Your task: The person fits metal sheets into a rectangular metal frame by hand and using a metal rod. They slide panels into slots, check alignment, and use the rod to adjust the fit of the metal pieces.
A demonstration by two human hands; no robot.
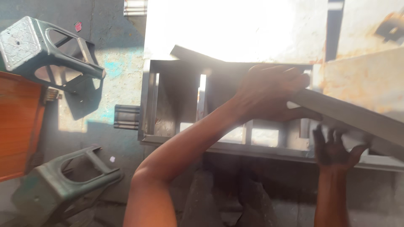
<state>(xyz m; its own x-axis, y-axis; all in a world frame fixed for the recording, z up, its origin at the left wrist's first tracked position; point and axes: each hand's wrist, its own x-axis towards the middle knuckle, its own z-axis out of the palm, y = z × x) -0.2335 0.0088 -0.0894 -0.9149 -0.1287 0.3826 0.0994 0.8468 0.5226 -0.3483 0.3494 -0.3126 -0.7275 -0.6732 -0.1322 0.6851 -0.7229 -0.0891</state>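
A rectangular metal frame [235, 147] of grey sheet steel is seen from above, standing on a stained concrete floor [113, 84]. The frame is open at the top, and slotted openings are visible in its inner walls, through which sunlit floor shows. Its near rail runs from lower left to the right edge of the view.

A long flat metal strip [345, 112] is laid diagonally across the top of the frame, from the far rail near the centre down to the right edge. Its surface is dull grey and plain; its far end is lost in strong glare.

The left hand [269, 94] is reached across the frame and is wrapped over the strip near its middle. The fingers are curled across the upper face and the thumb is tucked beneath the lower edge, so the strip is clasped between them.

The right hand [334, 149] is set at the near rail, just below the strip. Its fingers are spread apart and pointed upward, with the fingertips touching or just short of the underside of the strip; which of the two cannot be told because of motion blur. Nothing is enclosed by this hand.

To the left of the frame, two dark green plastic stools [46, 50] are tipped on the floor, one far and one near. An orange panel [19, 122] is seen at the left edge between them.
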